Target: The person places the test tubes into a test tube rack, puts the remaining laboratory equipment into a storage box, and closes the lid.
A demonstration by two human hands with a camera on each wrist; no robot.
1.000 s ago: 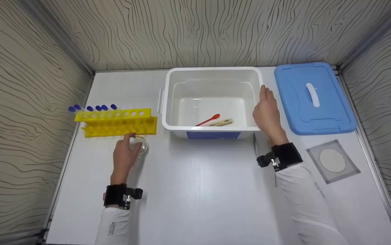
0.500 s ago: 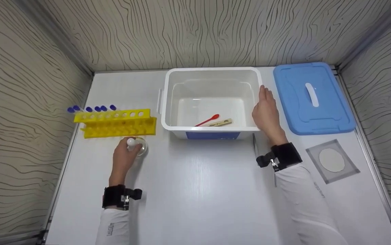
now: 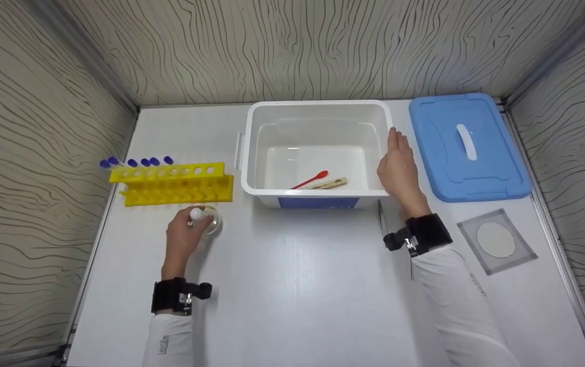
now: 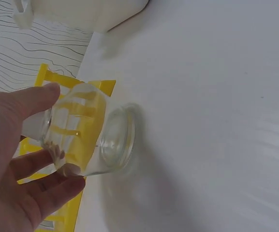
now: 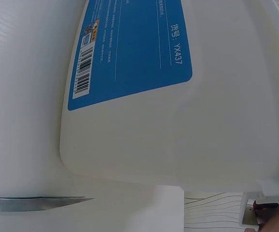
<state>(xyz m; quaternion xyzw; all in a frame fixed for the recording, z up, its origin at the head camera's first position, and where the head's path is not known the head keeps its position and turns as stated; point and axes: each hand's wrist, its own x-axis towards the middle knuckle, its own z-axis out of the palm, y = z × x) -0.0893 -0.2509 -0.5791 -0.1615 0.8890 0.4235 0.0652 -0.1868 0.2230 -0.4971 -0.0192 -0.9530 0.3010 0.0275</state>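
Observation:
My left hand (image 3: 183,234) grips a clear glass alcohol lamp (image 3: 214,220) with a white cap (image 3: 197,213), in front of the yellow rack. In the left wrist view the thumb lies on one side of the lamp's glass body (image 4: 76,130) and the fingers on the other; its round foot faces the tabletop. Whether that foot touches the table I cannot tell. Against the right wall of the white bin (image 3: 318,192) rests my right hand (image 3: 399,171), fingers straight. Inside the bin lie a red spoon (image 3: 313,179) and a wooden clothespin (image 3: 330,184).
A yellow test tube rack (image 3: 178,188) holds several blue-capped tubes at left. The blue lid (image 3: 468,168) with a white handle lies at right, and a grey square mesh mat (image 3: 519,250) in front of it. A slim pointed metal tool (image 5: 33,203) lies by the bin, partly hidden by my right wrist.
My left hand has shifted slightly left and its raised finger has drawn back, so more of the lamp's white cap shows. My right hand stays at the bin's side.

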